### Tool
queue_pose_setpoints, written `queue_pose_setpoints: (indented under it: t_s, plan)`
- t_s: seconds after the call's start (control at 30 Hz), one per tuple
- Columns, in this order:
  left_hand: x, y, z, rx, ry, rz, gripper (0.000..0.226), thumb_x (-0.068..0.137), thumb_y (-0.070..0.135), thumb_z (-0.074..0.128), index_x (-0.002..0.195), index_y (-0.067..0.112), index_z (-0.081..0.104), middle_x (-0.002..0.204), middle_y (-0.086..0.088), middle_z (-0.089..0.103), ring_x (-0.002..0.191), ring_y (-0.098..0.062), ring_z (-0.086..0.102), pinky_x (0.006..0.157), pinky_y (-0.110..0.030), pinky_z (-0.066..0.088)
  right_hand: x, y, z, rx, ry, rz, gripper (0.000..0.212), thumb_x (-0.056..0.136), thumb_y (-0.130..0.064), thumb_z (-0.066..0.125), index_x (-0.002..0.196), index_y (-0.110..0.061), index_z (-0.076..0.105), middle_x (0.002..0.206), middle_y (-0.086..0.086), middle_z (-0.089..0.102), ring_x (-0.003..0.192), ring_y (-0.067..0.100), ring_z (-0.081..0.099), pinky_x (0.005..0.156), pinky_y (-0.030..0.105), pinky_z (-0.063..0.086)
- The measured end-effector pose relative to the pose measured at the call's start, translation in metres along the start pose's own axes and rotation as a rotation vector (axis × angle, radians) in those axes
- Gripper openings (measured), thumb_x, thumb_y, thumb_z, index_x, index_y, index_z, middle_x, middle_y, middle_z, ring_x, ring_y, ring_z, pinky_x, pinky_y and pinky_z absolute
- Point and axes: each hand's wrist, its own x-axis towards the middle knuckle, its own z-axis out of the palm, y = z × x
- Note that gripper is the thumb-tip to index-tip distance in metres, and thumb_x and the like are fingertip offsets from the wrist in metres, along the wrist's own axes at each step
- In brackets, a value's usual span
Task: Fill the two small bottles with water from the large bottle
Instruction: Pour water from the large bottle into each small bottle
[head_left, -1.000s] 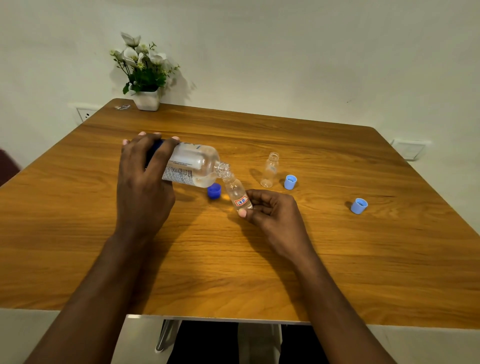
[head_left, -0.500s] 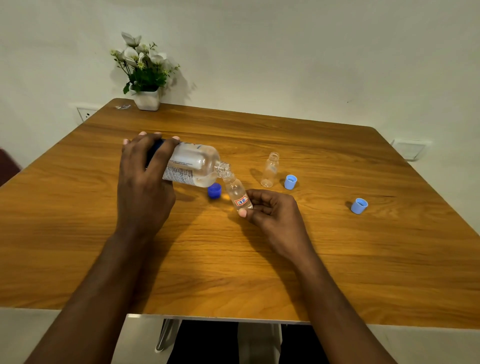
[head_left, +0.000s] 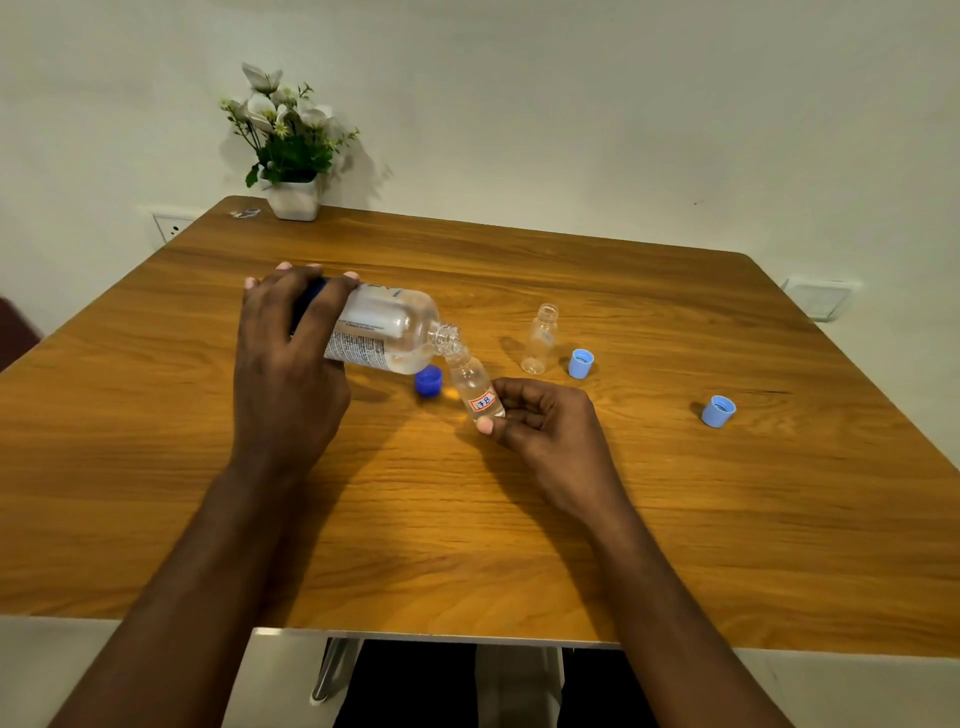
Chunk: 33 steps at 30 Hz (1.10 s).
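My left hand (head_left: 288, 364) grips the large clear bottle (head_left: 387, 330), tipped on its side with its open mouth pointing right and down. That mouth rests against the neck of a small bottle with a red-and-blue label (head_left: 475, 387), which my right hand (head_left: 540, 421) holds tilted just above the table. Water lies in the lower side of the large bottle. A second small clear bottle (head_left: 540, 340) stands upright and uncapped a little to the right.
A dark blue cap (head_left: 429, 381) lies under the large bottle's neck. Two light blue caps (head_left: 581, 363) (head_left: 718, 411) sit to the right on the wooden table (head_left: 467, 519). A white flower pot (head_left: 293, 200) stands at the far left corner.
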Motion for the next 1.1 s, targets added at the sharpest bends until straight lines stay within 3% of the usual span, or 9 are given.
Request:
queue_pose_setpoints:
  t_s: [0.27,0.43,1.1]
  plan:
    - [-0.0005,-0.0002,0.0002,0.01,0.0,-0.003,0.068,0.073,-0.019,0.059,0.135,0.009,0.05,0.131,-0.022,0.05,0.132,-0.037,0.039,0.114,-0.052,0.028,0.0004,0.0014,-0.0002,-0.003,0.004,0.01,0.033,0.079,0.006,0.071,0.103,-0.016,0.071,0.095,-0.005,0.074,0.085,0.002,0.069,0.078,0.016,0.052]
    - [-0.0005,0.0006,0.0,0.009,0.01,-0.009,0.067,0.074,-0.019,0.059,0.135,0.009,0.05,0.131,-0.022,0.05,0.131,-0.036,0.039,0.117,-0.043,0.023,0.0005,0.0014,0.0007,-0.005,0.009,0.009,0.035,0.078,0.006,0.072,0.098,-0.024,0.07,0.093,-0.008,0.074,0.083,0.0,0.069,0.076,0.014,0.051]
    - [0.0005,0.001,-0.0006,0.018,0.003,-0.01,0.068,0.074,-0.019,0.059,0.135,0.008,0.05,0.132,-0.022,0.049,0.132,-0.035,0.038,0.119,-0.037,0.017,0.0002,0.0006,0.0009,-0.01,0.009,0.001,0.039,0.078,0.005,0.072,0.092,-0.031,0.069,0.089,-0.012,0.074,0.083,0.0,0.069,0.078,0.015,0.052]
